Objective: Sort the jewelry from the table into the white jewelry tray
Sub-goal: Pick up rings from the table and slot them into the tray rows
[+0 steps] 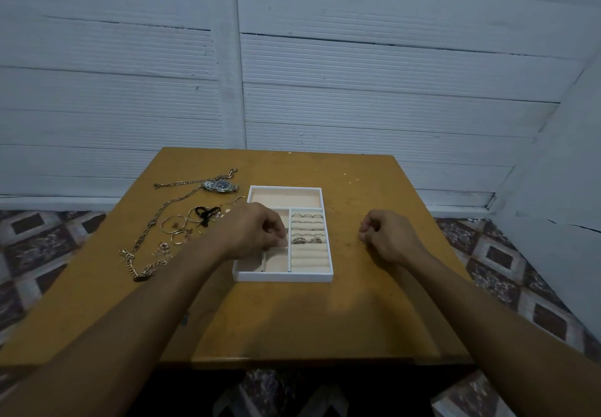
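Observation:
The white jewelry tray (283, 275) sits mid-table, with several rings (307, 239) set in its roll slots on the right side. My left hand (257, 231) hovers over the tray's left compartment with its fingers curled; nothing shows between them. To the right of the tray, my right hand (388, 238) is low over the table, fingers curled, and pinches what looks like a small ring (362, 239) at its fingertips. Loose jewelry lies left of the tray: a watch (221, 186), long chains (172, 203), hoops (175, 225) and a chunky bracelet (141, 268).
The wooden table (292, 319) stands against a white panelled wall. A thin ring (330, 209) lies on the table just right of the tray's far end. The tray's far compartment (284, 197) holds nothing. Patterned floor shows on both sides.

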The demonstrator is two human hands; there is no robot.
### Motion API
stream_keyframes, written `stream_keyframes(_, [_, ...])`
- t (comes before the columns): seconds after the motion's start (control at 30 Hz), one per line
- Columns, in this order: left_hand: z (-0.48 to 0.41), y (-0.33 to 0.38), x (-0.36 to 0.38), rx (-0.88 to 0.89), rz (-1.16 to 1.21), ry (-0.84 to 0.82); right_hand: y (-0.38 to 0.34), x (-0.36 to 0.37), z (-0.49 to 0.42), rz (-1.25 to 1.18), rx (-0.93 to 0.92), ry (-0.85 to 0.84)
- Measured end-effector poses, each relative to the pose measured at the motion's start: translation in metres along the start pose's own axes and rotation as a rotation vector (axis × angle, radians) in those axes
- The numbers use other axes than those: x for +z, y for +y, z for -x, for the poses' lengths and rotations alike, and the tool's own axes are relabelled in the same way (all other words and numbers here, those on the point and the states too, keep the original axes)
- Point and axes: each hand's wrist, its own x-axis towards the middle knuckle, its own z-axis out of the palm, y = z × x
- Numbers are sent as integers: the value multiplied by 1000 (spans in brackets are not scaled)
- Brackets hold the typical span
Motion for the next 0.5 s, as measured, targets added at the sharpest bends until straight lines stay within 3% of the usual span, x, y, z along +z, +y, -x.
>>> stream_keyframes(0.2, [-1,14,17,62,-64,95,-16,8,9,-100,-24,-6])
stream_keyframes(0.5, [-6,15,30,114,-169,101,-29,12,16,-121,-79,-8])
